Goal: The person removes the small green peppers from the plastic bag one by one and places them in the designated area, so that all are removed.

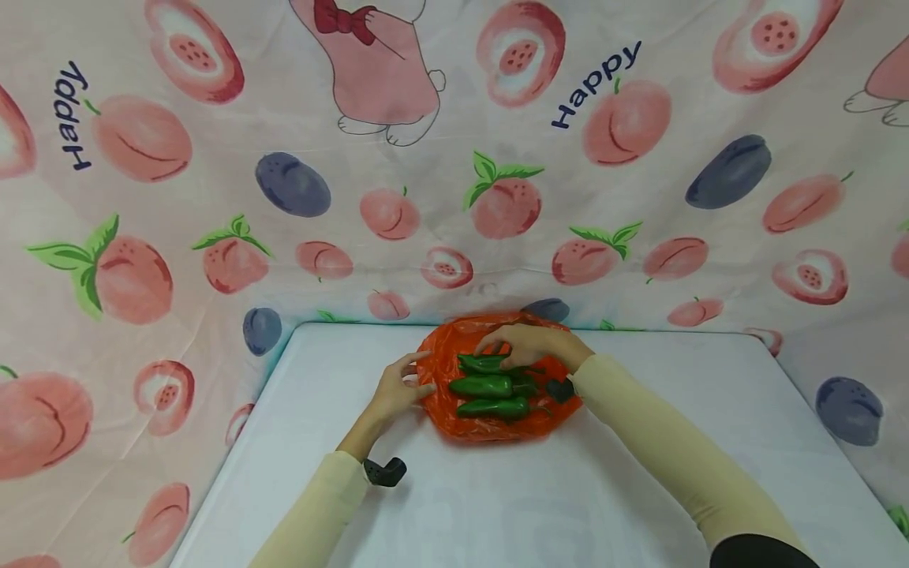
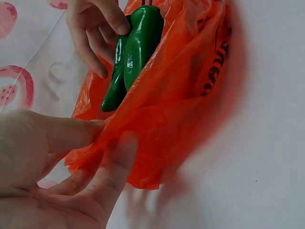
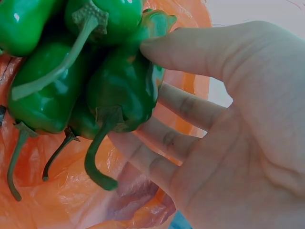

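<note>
1. Here's my left hand (image 1: 394,388), pinching the orange bag (image 1: 442,422) at its left edge!
2. My right hand (image 1: 531,342) grips the farthest green pepper (image 1: 477,364)!
3. Other peppers (image 1: 490,386) lie just nearer me, all on the bag, atop the white table (image 1: 497,513).

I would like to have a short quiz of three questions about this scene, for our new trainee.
1. Multiple choice: which hand touches a green pepper? A: left; B: right; C: neither.
2. True or false: the left hand is at the edge of the plastic bag.
3. Fill in: in the head view, the peppers' stems point to the picture's ____ side.

Key: 1. B, the right hand. 2. True. 3. Right.
</note>
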{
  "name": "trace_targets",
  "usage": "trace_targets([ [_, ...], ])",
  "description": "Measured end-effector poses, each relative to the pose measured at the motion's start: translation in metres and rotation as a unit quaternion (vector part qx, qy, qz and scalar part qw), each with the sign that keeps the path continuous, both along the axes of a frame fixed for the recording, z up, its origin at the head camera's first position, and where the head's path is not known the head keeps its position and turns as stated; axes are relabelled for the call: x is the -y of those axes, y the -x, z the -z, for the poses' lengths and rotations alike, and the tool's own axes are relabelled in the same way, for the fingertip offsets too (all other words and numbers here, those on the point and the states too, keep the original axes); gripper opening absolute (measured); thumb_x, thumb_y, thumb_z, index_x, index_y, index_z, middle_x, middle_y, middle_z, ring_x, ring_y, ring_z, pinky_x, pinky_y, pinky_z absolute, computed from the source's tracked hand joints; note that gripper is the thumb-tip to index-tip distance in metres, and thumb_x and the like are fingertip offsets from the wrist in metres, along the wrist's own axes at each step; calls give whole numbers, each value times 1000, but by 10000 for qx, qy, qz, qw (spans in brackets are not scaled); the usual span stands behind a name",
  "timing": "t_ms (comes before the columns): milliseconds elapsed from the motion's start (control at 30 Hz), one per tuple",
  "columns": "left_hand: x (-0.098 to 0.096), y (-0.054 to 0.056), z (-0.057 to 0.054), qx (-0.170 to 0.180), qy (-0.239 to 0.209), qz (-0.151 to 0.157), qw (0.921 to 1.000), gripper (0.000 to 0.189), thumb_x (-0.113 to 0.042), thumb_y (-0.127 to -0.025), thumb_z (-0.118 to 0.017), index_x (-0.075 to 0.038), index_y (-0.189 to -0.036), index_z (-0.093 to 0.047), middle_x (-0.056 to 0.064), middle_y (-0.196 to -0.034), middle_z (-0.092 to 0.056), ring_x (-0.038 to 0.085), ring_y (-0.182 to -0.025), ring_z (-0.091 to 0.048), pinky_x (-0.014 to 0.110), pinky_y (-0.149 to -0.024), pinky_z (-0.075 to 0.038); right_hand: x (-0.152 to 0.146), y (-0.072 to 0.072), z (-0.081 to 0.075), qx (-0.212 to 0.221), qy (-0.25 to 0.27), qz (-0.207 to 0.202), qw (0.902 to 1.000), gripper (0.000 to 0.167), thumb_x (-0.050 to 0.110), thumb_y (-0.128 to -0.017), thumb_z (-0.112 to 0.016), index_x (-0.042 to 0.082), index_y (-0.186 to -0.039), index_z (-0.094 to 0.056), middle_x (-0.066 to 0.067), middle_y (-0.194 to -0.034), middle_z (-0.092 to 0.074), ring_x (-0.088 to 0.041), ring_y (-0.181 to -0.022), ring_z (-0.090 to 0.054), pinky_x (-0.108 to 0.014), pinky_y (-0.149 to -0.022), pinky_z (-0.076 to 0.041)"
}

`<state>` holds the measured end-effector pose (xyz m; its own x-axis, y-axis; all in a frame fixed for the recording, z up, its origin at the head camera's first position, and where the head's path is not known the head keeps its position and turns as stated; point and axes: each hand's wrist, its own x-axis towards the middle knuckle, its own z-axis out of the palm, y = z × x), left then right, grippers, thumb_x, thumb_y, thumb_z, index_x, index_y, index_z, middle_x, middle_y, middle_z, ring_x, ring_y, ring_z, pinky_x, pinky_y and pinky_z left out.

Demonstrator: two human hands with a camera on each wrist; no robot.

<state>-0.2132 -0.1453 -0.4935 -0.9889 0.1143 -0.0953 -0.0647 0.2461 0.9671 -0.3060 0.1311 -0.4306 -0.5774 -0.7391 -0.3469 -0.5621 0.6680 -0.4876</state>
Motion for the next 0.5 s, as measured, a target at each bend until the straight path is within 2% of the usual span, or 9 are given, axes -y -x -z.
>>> trace_targets([
  [200,1,2,2,332,-310,-86,9989,60,10,-89,-72,-6,-144,-57,22,-118,-58,20,-85,-70,33,-70,-63,2,0,-1,-13,26,-47,10000,47,6,-97,-69,23,-140,-62,-4,-137,-60,-31,-129,-55,-47,-105,-50],
  [500,2,0,3,415,-399,-74,9983,56,10,-89,-72,-2,-142,-58,21,-113,-57,20,-82,-70,36,-70,-64,2,0,2,-46,43,129,9999,40,8,-99,-67,22,-136,-66,-1,-134,-61,-24,-121,-58,-39,-97,-54],
])
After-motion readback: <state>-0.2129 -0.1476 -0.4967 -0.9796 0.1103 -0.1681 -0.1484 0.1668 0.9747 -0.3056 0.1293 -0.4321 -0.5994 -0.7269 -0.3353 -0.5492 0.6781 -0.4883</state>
